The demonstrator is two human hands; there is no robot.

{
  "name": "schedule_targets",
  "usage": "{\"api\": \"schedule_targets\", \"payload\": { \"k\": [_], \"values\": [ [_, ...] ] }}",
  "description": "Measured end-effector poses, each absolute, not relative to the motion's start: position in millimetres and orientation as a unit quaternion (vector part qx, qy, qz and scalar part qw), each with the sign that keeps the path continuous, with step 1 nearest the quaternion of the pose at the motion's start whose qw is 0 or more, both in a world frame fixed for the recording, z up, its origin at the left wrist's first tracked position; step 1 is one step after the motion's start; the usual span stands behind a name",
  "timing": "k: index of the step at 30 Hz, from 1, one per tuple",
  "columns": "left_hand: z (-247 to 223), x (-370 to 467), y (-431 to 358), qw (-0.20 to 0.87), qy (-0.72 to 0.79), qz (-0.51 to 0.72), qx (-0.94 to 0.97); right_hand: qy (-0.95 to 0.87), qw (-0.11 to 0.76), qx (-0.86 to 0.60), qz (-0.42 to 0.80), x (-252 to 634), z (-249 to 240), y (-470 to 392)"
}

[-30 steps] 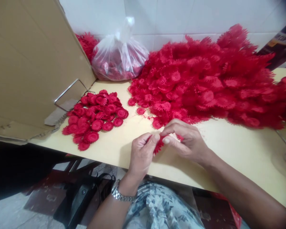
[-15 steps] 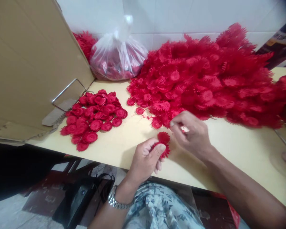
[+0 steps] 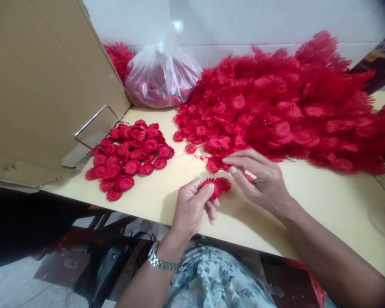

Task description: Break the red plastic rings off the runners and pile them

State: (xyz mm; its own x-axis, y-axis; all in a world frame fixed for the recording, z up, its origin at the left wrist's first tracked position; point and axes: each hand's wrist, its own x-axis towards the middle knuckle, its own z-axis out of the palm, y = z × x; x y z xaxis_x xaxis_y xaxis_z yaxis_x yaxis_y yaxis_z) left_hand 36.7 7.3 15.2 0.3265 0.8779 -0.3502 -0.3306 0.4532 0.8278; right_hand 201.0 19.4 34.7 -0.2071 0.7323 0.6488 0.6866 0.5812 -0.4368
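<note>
The left hand pinches deep-red round pieces between thumb and fingers over the pale tabletop, their rims cut into pointed teeth, one overlapping another. The right hand is just beside them; whether its fingertips pinch anything cannot be told.

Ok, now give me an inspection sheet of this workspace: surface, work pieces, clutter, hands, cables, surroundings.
Surface: pale table, red crumbs at the big pile's near edge.
Work pieces: small pile of red discs at left, big pile at right.
Clutter: tied bag beside the big pile.
Left hand: holds held discs.
Right hand: near the big pile; grip unclear.
Cables: dark loop below the table edge; cord or strap, unclear.
Surroundings: cardboard at left, tiled wall behind.
</note>
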Motion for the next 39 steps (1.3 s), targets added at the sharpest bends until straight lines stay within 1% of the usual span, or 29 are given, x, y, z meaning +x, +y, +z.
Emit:
{"api": "schedule_targets", "payload": {
  "k": [3, 5, 10, 13, 16, 18, 20, 23, 24, 26, 29, 33, 36, 39],
  "values": [
    [13, 38, 7, 0.723, 0.436, 0.405, 0.350, -0.778, 0.442, -0.428, 0.124, 194, 36, 14],
    [13, 39, 8, 0.707, 0.446, 0.410, 0.364, -0.785, 0.439, -0.405, 0.163, 191, 35, 13],
    [11, 39, 7, 0.689, 0.439, 0.412, 0.404, -0.809, 0.396, -0.397, 0.178, 188, 30, 14],
    [11, 37, 4, 0.702, 0.416, 0.373, 0.441, -0.803, 0.401, -0.422, 0.127, 189, 29, 14],
    [12, 34, 2, 0.718, 0.402, 0.341, 0.454, -0.762, 0.440, -0.473, 0.053, 196, 29, 17],
    [12, 33, 0, 0.725, 0.406, 0.342, 0.439, -0.717, 0.460, -0.524, 0.006, 206, 28, 22],
    [13, 33, 0, 0.728, 0.414, 0.355, 0.416, -0.693, 0.441, -0.569, -0.048, 218, 26, 28],
    [14, 34, 3, 0.725, 0.432, 0.379, 0.380, -0.701, 0.370, -0.593, -0.138, 234, 21, 37],
    [15, 34, 4, 0.719, 0.443, 0.385, 0.373, -0.705, 0.359, -0.591, -0.158, 236, 20, 39],
    [16, 33, 5, 0.700, 0.471, 0.397, 0.360, -0.711, 0.365, -0.574, -0.176, 235, 20, 39],
    [17, 32, 6, 0.678, 0.497, 0.411, 0.353, -0.731, 0.406, -0.531, -0.135, 224, 25, 34],
    [16, 35, 6, 0.660, 0.495, 0.423, 0.375, -0.766, 0.445, -0.464, 0.016, 204, 33, 21],
    [14, 38, 6, 0.644, 0.481, 0.432, 0.409, -0.795, 0.431, -0.404, 0.137, 193, 33, 14],
    [13, 41, 6, 0.639, 0.473, 0.434, 0.424, -0.801, 0.411, -0.389, 0.194, 188, 30, 12]
  ]
}}
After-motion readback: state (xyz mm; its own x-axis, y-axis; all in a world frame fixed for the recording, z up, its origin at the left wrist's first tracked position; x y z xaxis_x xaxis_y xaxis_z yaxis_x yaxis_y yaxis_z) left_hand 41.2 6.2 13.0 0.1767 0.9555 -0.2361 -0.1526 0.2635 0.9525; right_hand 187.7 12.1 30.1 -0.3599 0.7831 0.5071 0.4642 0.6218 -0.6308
